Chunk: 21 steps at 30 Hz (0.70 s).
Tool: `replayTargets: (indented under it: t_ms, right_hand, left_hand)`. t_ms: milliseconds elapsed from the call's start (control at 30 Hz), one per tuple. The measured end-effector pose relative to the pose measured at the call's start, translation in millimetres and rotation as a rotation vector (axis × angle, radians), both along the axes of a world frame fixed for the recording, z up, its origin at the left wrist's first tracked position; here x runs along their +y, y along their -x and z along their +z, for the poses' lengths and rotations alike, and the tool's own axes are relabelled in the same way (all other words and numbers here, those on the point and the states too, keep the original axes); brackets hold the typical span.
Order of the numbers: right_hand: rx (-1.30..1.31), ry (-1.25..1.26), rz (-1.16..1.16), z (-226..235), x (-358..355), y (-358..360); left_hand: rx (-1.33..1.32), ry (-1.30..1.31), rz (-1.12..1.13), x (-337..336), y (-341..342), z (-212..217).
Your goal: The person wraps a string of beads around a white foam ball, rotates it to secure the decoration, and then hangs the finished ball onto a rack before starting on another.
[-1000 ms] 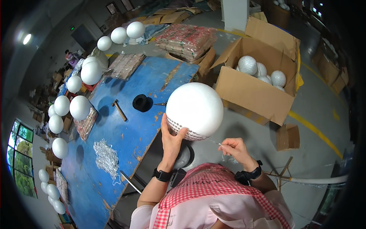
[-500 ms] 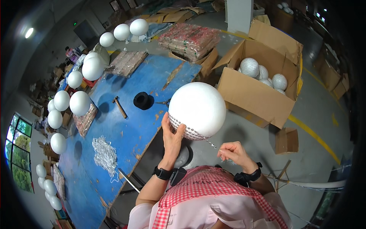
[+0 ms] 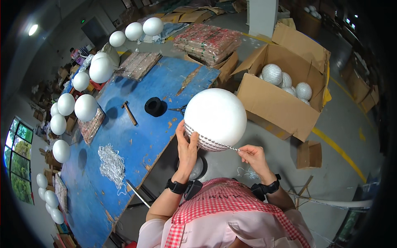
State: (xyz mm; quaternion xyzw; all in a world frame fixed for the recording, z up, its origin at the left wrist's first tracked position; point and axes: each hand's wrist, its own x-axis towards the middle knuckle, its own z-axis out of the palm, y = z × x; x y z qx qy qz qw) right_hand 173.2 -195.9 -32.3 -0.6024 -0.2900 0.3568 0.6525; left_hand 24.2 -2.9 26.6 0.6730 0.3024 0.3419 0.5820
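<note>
A large white ball (image 3: 215, 113) hangs or rests before me, its lower part wrapped in close rows of silvery beads (image 3: 204, 142). My left hand (image 3: 187, 151) grips its lower left side, thumb pressed on the beaded rows and fingers curled round the edge. From the ball's underside a short bead chain (image 3: 233, 148) runs straight to the right. The fingertips of my right hand (image 3: 253, 158) pinch that chain, just off the ball. What bears the ball from below is hidden.
Left lies a blue table (image 3: 140, 140) with a hammer (image 3: 129, 113), black spool (image 3: 154, 107), scissors (image 3: 178, 109) and a heap of bead chain (image 3: 111, 165). Several white balls (image 3: 86, 108) hang beyond. At right, a carton (image 3: 277, 105) holds beaded balls (image 3: 272, 74); a smaller box (image 3: 309, 154) stands nearby.
My right hand has risen toward the ball and now pinches the bead chain, which hung down loosely before and is now drawn straight. My left hand keeps nearly the same grip.
</note>
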Motion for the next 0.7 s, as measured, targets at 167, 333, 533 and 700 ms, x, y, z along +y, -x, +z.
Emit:
replayTargets:
  t_ms: [167, 333, 533, 700]
  right_hand:
    - [-0.094, 0.056, -0.073, -3, -5, -3]
    - [0.062, -0.004, -0.064, -4, -18, -11]
    - [0.113, -0.054, -0.095, -9, -26, -13]
    - [0.088, -0.062, -0.094, -7, -27, -10]
  left_hand:
    - [-0.085, 0.212, -0.070, 5, 6, 2]
    - [0.114, -0.126, -0.096, 14, 6, -9]
    - [-0.053, 0.012, 0.015, 2, 4, -11]
    - [0.058, -0.106, 0.022, 8, 9, -7]
